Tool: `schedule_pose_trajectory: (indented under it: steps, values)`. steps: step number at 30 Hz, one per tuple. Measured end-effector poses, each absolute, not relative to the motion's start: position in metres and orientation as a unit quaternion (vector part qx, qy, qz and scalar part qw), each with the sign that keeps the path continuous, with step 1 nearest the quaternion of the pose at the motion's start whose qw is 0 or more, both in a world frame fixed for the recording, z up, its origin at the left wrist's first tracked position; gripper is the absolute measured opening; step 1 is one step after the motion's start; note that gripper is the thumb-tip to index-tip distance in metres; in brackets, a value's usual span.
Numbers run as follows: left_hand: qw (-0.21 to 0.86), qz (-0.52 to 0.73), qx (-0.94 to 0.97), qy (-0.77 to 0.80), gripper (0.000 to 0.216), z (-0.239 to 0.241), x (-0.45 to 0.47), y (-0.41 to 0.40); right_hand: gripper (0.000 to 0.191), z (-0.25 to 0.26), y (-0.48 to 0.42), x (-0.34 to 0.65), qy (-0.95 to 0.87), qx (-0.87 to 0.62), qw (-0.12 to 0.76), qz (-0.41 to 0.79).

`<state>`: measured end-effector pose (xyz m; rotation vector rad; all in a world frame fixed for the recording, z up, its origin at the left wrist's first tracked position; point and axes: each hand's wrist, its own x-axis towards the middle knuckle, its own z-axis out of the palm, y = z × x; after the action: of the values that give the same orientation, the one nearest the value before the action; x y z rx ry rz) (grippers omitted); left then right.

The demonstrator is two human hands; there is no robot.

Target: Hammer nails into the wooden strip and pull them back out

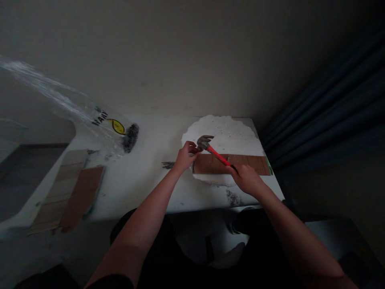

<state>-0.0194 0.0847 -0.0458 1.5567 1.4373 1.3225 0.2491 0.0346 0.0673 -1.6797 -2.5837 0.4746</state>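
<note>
My right hand (246, 180) is wrapped round the dark grip of a claw hammer (219, 155) with a red handle. The hammer's grey head is just above the left end of a brown cardboard strip (249, 164). Close beside the head, my left hand (187, 155) is closed, thumb and fingers together. Whatever it pinches is too small to make out. Under the strip is a round white slab (222, 128) with a ragged edge and dark specks. A small heap of dark, thin nail-like pieces (167, 165) lies left of my left hand.
A clear plastic bag (102, 120) with a yellow mark and dark contents slants onto the white table (144, 188) at the left. Two flat boards (81, 196) lie at the table's left end. A dark curtain (331, 108) hangs on the right, and a wall stands behind.
</note>
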Motion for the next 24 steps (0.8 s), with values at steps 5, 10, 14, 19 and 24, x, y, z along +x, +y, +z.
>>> schedule_pose_trajectory:
  steps: [5,10,14,19,24]
  values:
    - [0.324,0.513,0.594,0.529,0.036,-0.047,-0.019,0.085,0.05,0.071,0.032,0.249,-0.828,-0.542,0.027,0.141]
    - [0.32,0.515,0.592,0.532,0.039,-0.048,-0.02,0.085,0.05,0.066,0.032,0.244,-0.827,-0.543,-0.002,0.145]
    - [0.313,0.509,0.599,0.533,0.039,-0.049,-0.02,0.086,0.049,0.068,0.033,0.245,-0.822,-0.545,0.014,0.166]
    - [0.317,0.503,0.605,0.53,0.039,-0.049,-0.02,0.086,0.046,0.08,0.028,0.249,-0.82,-0.542,0.075,0.17]
    - [0.326,0.512,0.594,0.527,0.04,-0.05,-0.02,0.086,0.046,0.07,0.027,0.243,-0.818,-0.542,0.054,0.184]
